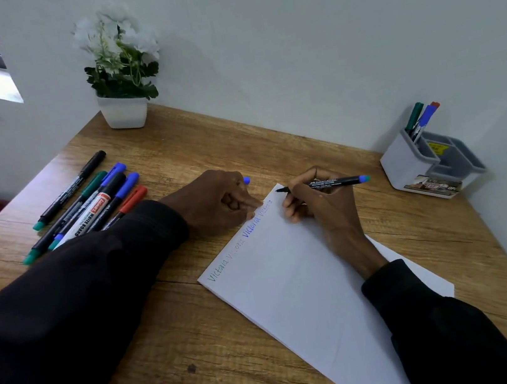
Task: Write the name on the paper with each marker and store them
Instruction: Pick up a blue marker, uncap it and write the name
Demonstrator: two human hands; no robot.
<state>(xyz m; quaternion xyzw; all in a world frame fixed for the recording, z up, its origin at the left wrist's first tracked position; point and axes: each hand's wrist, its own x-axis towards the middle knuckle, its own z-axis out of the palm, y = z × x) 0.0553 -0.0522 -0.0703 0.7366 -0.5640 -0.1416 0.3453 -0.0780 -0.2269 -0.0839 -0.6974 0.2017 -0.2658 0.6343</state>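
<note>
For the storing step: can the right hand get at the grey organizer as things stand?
Probably yes: only bare wooden table lies between the right hand and the grey organizer, and its compartments stand open at the top.

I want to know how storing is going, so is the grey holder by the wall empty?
No, the grey holder has green, blue and red markers standing in its tall compartment.

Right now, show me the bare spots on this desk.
Bare wood: the strip by the wall between pot and holder; the patch between paper and holder; the near stretch left of the paper. Crowded: loose markers at left, and the paper's top corner, where the left hand grips a cap and the right hand holds the marker.
</note>
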